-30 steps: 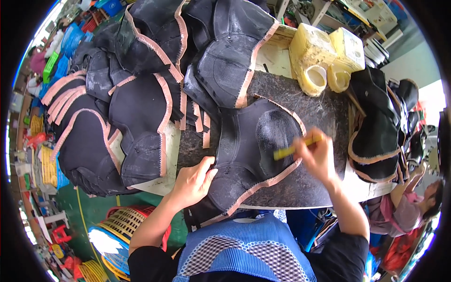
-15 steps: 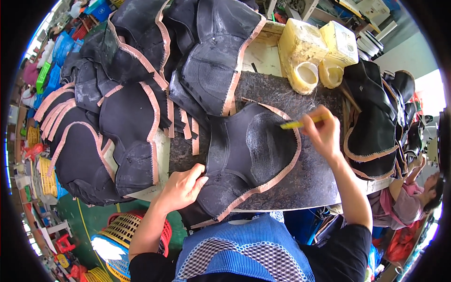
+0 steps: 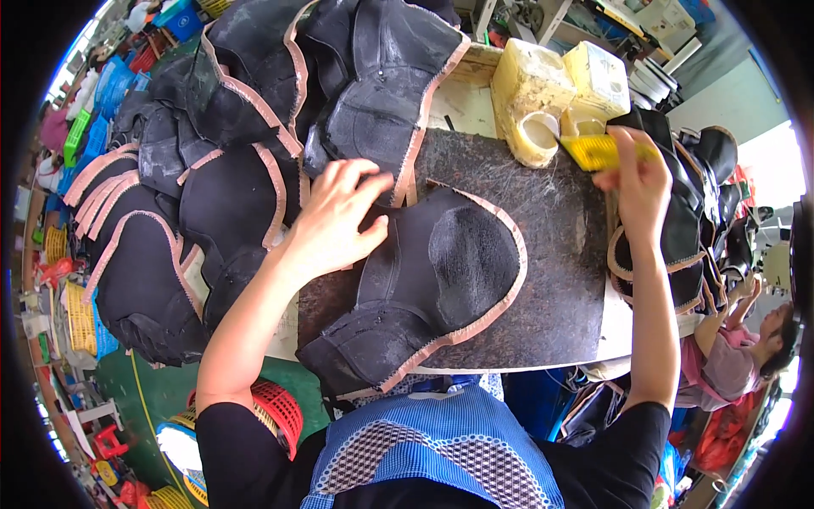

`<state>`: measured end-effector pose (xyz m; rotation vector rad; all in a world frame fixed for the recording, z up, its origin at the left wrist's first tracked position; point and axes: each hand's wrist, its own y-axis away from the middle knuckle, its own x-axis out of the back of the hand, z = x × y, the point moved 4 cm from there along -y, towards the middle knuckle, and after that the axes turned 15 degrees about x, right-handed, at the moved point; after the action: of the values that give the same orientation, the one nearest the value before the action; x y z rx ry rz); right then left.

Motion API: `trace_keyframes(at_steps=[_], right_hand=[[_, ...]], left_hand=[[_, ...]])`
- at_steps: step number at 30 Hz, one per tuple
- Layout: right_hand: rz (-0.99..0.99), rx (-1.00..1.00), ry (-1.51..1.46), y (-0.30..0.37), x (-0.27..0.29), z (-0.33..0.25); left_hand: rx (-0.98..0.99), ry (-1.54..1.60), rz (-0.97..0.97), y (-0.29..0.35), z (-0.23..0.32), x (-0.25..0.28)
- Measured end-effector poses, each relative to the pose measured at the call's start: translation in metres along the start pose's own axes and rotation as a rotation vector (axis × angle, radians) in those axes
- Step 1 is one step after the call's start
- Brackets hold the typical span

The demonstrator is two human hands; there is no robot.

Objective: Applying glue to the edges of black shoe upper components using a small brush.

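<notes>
The left hand (image 3: 339, 216) is released from the left edge of the black piece (image 3: 415, 259). I now see it farther up, beside the upper black piece (image 3: 369, 127), with its fingers loosely spread; contact with that part cannot be determined. The left edge, partly covered by the hand half a second ago, is exposed.

The right hand (image 3: 638, 182) is withdrawn from the rounded right section of the black piece, where it stood one second ago. It is now positioned in front of the yellow containers (image 3: 527, 76). The yellow brush (image 3: 593, 153) travels with it: its blurred end is now near the round container mouths.
</notes>
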<state>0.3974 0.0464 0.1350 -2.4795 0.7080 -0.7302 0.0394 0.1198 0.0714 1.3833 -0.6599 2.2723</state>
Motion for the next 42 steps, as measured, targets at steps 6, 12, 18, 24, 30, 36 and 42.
trace_keyframes(at_steps=[6, 12, 18, 24, 30, 36, 42], right_hand=[[-0.235, -0.011, 0.037, -0.027, -0.053, 0.070], [-0.144, -0.508, -0.577, -0.004, -0.006, 0.142], [-0.757, -0.375, -0.438, 0.079, -0.122, -0.015], [-1.007, -0.413, -0.319, 0.110, -0.118, -0.029], [-0.554, -0.200, -0.377, 0.100, -0.139, -0.046], [-1.028, -0.327, -0.241, 0.129, -0.111, -0.057], [-0.869, -0.183, -0.006, 0.143, -0.080, -0.047]], left_hand=[[0.177, 0.393, -0.187, 0.005, -0.003, -0.008], [0.779, 1.022, -0.403, 0.037, -0.016, -0.045], [0.649, 0.762, -0.295, 0.043, -0.021, -0.052], [0.585, 0.784, -0.176, 0.053, -0.015, -0.048], [0.532, 0.919, -0.192, 0.060, -0.022, -0.063], [0.500, 0.887, -0.078, 0.068, -0.030, -0.076], [0.528, 0.939, -0.227, 0.069, -0.022, -0.057]])
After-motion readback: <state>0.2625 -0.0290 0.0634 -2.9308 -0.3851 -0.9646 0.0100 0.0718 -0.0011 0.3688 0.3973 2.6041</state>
